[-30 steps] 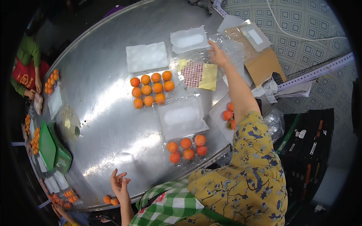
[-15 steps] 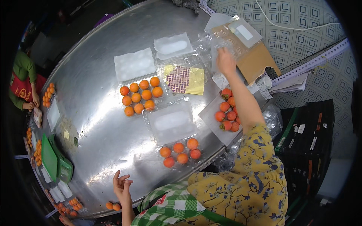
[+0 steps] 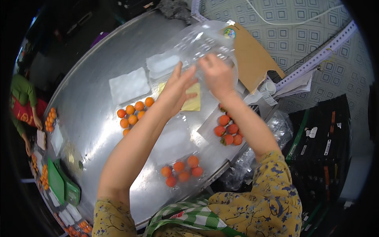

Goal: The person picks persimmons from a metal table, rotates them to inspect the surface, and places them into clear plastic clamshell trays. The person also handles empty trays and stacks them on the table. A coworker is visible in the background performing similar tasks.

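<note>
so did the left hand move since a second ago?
Yes. The left hand went from the table's near edge up across it to the clear tray.

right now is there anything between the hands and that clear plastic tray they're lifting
Nothing visible. The right hand is on the clear plastic tray, seemingly gripping it, and the left hand is open with fingertips at its lower edge. The yellow sheet and the orange fruits lie on the metal table below the hands.
</note>
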A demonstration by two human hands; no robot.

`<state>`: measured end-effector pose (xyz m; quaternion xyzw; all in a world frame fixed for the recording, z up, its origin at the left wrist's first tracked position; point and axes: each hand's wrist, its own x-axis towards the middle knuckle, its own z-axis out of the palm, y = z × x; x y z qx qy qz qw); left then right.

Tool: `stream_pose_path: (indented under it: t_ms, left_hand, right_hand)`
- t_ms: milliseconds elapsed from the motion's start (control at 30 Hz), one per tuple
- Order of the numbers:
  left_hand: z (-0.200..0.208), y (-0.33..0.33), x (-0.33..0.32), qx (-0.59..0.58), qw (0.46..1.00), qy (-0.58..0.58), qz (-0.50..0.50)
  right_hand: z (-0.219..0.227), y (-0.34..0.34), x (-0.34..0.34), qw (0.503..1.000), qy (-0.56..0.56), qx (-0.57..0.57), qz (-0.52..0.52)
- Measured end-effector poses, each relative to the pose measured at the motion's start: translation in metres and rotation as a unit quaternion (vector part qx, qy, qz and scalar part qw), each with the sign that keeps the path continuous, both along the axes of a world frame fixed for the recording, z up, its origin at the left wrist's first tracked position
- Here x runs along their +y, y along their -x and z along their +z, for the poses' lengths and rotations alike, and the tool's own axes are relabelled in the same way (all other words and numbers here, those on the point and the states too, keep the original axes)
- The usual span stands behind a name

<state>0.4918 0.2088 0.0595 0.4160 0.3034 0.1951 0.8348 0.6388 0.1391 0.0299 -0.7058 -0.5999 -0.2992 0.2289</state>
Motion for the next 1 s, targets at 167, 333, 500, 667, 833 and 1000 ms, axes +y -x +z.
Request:
stream_pose_path:
  t_ms: [167, 333, 500, 667, 833, 1000]
  left_hand:
    - [-0.064, -0.048, 0.053, -0.062, 0.987, 0.033, 0.146]
    - [-0.041, -0.037, 0.085, -0.147, 0.972, 0.031, 0.182]
    - [-0.024, -0.03, 0.105, -0.176, 0.958, 0.025, 0.224]
    - [-0.014, -0.015, 0.109, -0.176, 0.962, -0.017, 0.207]
    - [-0.013, -0.004, 0.109, -0.171, 0.964, -0.02, 0.205]
    - [-0.017, -0.004, 0.104, -0.156, 0.967, -0.016, 0.203]
  right_hand:
    - [-0.012, 0.022, -0.002, 0.98, -0.113, 0.127, 0.105]
    - [-0.084, -0.079, -0.027, 0.923, 0.008, 0.383, -0.022]
    - [-0.139, -0.099, -0.007, 0.975, 0.123, 0.136, -0.125]
    - [-0.153, -0.157, 0.005, 0.928, 0.21, 0.164, -0.258]
    - [-0.13, -0.148, 0.011, 0.908, 0.29, 0.23, -0.197]
    - [-0.146, -0.156, 0.021, 0.926, 0.28, 0.2, -0.158]
